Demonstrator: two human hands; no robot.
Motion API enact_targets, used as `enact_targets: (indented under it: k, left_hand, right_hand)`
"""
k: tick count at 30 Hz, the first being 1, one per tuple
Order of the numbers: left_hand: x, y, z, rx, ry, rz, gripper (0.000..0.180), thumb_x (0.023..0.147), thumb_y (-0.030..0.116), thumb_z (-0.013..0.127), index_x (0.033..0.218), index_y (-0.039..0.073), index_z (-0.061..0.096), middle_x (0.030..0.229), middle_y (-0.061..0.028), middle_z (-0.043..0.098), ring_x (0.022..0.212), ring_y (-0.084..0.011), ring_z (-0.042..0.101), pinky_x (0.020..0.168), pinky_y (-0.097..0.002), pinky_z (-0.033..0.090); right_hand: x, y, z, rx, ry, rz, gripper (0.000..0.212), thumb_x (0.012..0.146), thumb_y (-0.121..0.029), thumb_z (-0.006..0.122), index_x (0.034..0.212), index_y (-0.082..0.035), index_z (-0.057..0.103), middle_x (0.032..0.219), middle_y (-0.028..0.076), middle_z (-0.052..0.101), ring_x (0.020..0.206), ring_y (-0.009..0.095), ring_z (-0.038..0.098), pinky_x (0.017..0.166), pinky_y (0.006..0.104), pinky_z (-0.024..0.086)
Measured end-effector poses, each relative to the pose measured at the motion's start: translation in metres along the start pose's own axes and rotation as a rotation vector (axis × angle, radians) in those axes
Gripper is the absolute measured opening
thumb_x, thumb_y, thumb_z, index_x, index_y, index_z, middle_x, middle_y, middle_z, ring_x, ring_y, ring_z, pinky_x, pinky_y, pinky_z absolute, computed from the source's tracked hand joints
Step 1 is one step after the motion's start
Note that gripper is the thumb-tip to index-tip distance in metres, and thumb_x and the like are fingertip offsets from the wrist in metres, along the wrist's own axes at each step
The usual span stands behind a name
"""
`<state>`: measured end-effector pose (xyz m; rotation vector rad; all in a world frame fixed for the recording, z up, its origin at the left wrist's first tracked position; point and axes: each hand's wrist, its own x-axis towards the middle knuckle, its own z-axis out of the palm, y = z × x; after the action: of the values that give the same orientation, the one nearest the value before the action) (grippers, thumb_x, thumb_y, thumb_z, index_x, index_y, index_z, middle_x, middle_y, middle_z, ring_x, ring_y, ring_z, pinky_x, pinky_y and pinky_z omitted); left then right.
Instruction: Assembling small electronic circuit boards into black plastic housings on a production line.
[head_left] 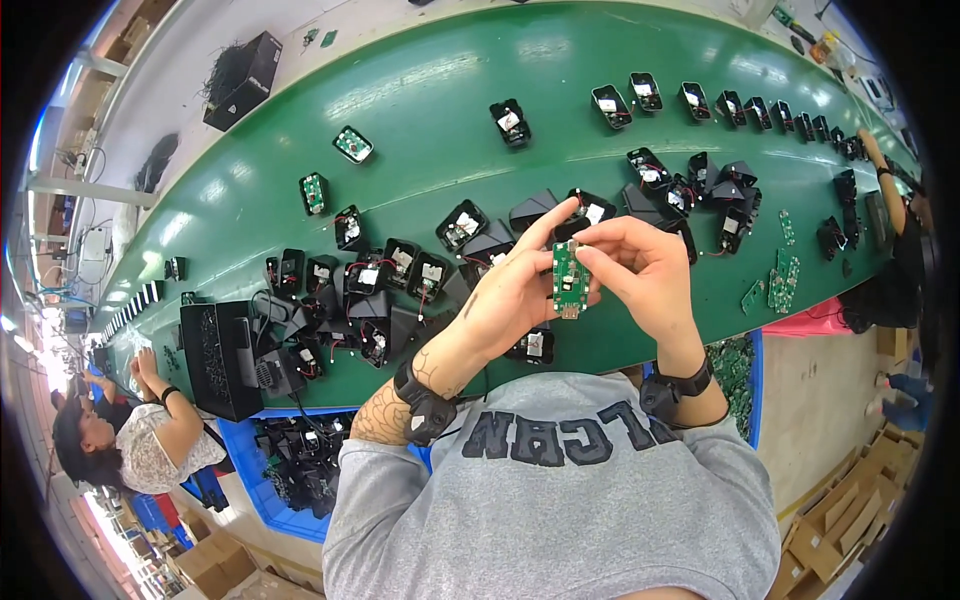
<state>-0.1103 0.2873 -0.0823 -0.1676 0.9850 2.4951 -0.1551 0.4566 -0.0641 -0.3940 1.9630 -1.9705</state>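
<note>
Circuit board (pixel 569 285) is pinched near its top by fingers of the right hand (pixel 645 265). The left hand (pixel 508 297) grips it, fingers curled behind, above a green table (pixel 420 120).

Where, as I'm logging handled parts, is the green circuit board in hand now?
In the head view, just right of centre, the green circuit board is between the left hand and right hand, above the green table.

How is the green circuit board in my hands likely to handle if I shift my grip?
The green circuit board is probably stiff: it looks flat between the left hand and right hand. It is likely light, being small against both hands. Its exposed surface parts may be fragile, so gripping the edges seems safer.
</note>
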Motion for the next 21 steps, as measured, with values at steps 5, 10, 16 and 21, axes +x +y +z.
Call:
enact_targets:
  k: [5, 10, 16, 21]
  left_hand:
    - [-0.005, 0.005, 0.003, -0.01, 0.007, -0.017, 0.063, 0.094, 0.016, 0.038, 0.153, 0.015, 0.016, 0.136, -0.0149, 0.048, 0.117, -0.0259, 0.056, 0.1, -0.0458, 0.047]
    - [-0.01, 0.01, 0.007, 0.03, -0.061, -0.004, 0.07, 0.089, 0.013, 0.044, 0.153, 0.015, 0.015, 0.139, -0.0159, 0.044, 0.123, -0.0288, 0.052, 0.101, -0.0462, 0.047]
    - [-0.012, 0.006, 0.01, 0.169, -0.073, 0.067, 0.088, 0.077, -0.008, 0.054, 0.153, 0.017, 0.017, 0.136, -0.0108, 0.042, 0.121, -0.0223, 0.051, 0.1, -0.0417, 0.047]
    - [-0.012, 0.003, 0.01, 0.313, -0.014, 0.139, 0.089, 0.078, -0.012, 0.059, 0.152, 0.016, 0.018, 0.134, -0.0101, 0.043, 0.117, -0.0187, 0.052, 0.099, -0.0394, 0.049]
  right_hand:
    - [0.003, 0.005, -0.013, -0.084, -0.018, -0.042, 0.013, 0.084, 0.001, 0.067, 0.097, 0.004, 0.068, 0.083, 0.006, 0.068, 0.065, 0.009, 0.062, 0.058, 0.0204, 0.049]
    - [0.003, 0.011, -0.018, -0.104, 0.01, -0.065, 0.014, 0.084, -0.001, 0.068, 0.097, 0.002, 0.069, 0.084, 0.005, 0.068, 0.066, 0.009, 0.062, 0.058, 0.0208, 0.048]
    - [0.004, 0.006, -0.011, -0.274, 0.021, -0.23, 0.015, 0.081, 0.001, 0.07, 0.096, 0.001, 0.07, 0.081, 0.005, 0.067, 0.068, 0.01, 0.063, 0.06, 0.0216, 0.049]
    - [0.002, 0.008, 0.0, -0.399, 0.115, -0.407, 0.017, 0.078, 0.003, 0.07, 0.094, -0.002, 0.07, 0.093, 0.009, 0.067, 0.077, 0.013, 0.065, 0.064, 0.0241, 0.051]
